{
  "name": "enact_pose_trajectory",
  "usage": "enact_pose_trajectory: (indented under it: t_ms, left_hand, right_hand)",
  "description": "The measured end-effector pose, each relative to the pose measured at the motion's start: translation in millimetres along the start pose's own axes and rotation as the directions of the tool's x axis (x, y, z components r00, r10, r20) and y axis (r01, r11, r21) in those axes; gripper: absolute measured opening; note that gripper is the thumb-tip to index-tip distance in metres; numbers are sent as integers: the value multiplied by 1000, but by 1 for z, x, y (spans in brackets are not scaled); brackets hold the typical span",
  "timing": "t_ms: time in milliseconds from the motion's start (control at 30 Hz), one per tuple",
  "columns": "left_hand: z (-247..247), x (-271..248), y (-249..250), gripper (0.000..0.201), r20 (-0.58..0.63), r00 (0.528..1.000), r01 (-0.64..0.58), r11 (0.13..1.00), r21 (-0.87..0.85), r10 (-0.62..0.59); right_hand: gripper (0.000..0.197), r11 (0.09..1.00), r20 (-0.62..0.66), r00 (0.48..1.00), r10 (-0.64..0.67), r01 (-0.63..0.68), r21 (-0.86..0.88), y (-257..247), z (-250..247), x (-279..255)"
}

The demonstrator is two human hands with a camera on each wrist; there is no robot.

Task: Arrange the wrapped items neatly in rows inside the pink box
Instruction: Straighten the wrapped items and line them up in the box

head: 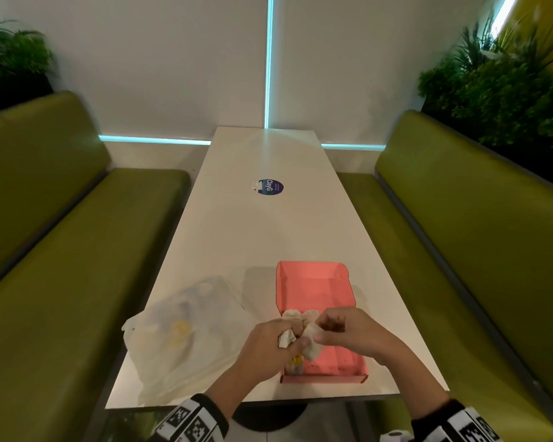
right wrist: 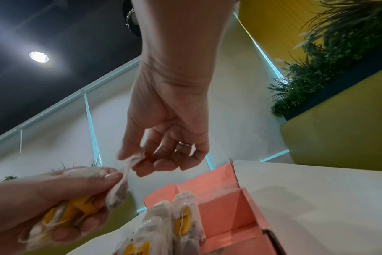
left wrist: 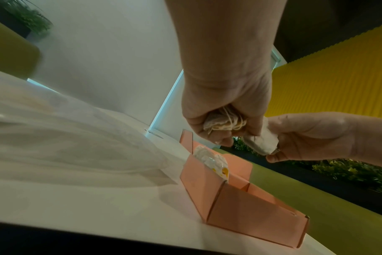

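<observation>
The pink box (head: 316, 285) lies open on the white table (head: 268, 234), near its front edge. Several white wrapped items with yellow tags (right wrist: 181, 215) stand in a row along the box's left wall (left wrist: 199, 182). Above that row, my left hand (head: 268, 342) grips a bunch of wrapped items (left wrist: 225, 120), whose yellow tags (right wrist: 76, 208) show between the fingers. My right hand (head: 336, 325) pinches one wrapped item (head: 312, 344) by its end, right beside the bunch. That item (left wrist: 261, 139) hangs between the two hands, over the box.
A crumpled clear plastic bag (head: 186, 333) lies left of the box. A round blue sticker (head: 270, 187) marks the table's middle. Green benches (head: 61, 250) run along both sides, with plants (head: 498, 87) behind them.
</observation>
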State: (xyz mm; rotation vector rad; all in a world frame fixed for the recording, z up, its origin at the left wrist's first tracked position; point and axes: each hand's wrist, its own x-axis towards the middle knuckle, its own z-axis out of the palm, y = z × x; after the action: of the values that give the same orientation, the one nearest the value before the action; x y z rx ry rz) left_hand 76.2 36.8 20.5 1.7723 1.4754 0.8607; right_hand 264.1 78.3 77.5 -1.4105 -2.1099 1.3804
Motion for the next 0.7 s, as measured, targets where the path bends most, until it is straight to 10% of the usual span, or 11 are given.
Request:
enact_pose_trajectory:
  t_ms: [133,233,267,333,400,567,700]
  left_hand:
    - [-1,-1,-1,22,-19,998,53,994,-92,-55]
    - [-5,-2,-2,21,-53,995,79,995,-64,-83]
    - [-7,-2,-3,21,-62,994,86,995,-44,-88]
    - [-9,-2,-7,22,-75,992,101,995,-14,-101]
    - [-9,-2,-10,24,-74,990,121,993,8,-120]
    - [-10,-6,-9,34,-100,984,155,987,47,-150]
    - [-12,-8,-3,56,-26,964,266,960,83,-265]
  right_hand:
    - [8,994,-290,956,-41,10,-106,5,2,9]
    - [10,965,-711,688,-144,-62,-256,10,-1,10]
    - [10,959,-690,706,-163,-52,-280,7,-3,6]
    - [8,967,-336,937,-99,11,-255,-3,-7,-2]
    - [4,972,15,1000,4,-1,-234,-9,-8,-8]
    - [8,919,-502,860,-95,-118,-376,4,-8,0]
    - [9,927,-231,970,77,-155,-342,7,-3,2]
